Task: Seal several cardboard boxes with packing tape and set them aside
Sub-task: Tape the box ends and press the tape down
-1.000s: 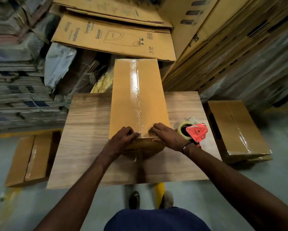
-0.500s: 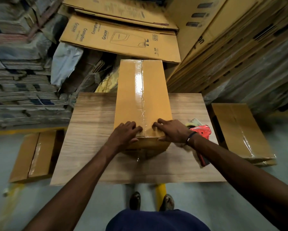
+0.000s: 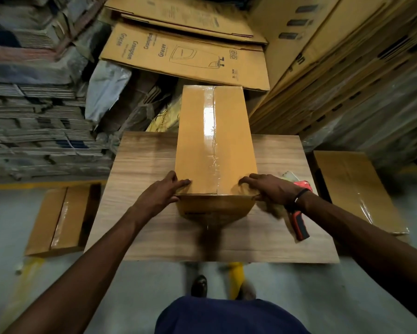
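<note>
Now, with my left hand [image 3: 163, 192] and right hand [image 3: 270, 189] gripping the near corners of the taped box [image 3: 214, 141] on the table [image 3: 142, 213], I judge a hasty lift could knock the tape dispenser [image 3: 299, 224] beside my wrist.

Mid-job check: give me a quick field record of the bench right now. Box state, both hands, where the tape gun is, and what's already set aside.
box on table: cardboard box, tape strip run along its top seam
left hand: left hand grips the box's near left corner
right hand: right hand grips the near right corner
tape gun: tape dispenser lies on the wooden table, beside the right wrist, unheld
set aside: taped box on the floor left; taped box on the floor right
</note>
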The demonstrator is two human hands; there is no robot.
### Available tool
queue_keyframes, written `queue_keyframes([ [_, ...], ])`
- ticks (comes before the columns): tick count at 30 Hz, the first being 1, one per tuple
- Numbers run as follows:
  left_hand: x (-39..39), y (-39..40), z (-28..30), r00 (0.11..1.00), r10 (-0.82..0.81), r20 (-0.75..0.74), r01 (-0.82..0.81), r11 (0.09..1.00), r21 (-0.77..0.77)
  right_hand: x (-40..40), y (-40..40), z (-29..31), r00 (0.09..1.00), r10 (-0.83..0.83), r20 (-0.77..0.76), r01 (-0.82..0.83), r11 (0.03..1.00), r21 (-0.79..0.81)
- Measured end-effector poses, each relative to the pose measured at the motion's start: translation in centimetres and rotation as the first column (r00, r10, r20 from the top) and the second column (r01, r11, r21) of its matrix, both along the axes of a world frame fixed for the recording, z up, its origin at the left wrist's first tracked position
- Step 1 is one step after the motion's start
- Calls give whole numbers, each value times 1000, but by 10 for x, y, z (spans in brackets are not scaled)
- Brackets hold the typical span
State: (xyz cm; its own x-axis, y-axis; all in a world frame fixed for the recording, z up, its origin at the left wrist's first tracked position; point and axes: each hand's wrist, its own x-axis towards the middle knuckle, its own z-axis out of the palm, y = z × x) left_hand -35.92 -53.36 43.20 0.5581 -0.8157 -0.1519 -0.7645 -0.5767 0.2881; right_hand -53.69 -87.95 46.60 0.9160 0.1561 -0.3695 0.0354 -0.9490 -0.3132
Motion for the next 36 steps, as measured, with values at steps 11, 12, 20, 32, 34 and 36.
queue_keyframes([
  [11,-20,-3,-7,948,249,-200,-267,961,-71,-11,0,-9,985,-160,56,156,985,73],
  [12,-18,0,-6,961,225,-161,-234,971,-42,-13,-4,-8,988,-147,47,144,987,66],
  [20,-23,-5,7,970,235,-61,-237,971,-21,-12,11,-12,984,-123,129,127,992,-21],
  [32,-52,-42,25,897,441,19,-441,894,83,1,35,-7,968,-219,125,230,970,-78],
  [34,-54,-46,26,891,452,30,-453,886,101,2,35,-7,967,-223,123,234,969,-80],
  [36,-56,-49,26,884,465,36,-466,877,114,3,37,-7,966,-230,118,240,968,-78],
])
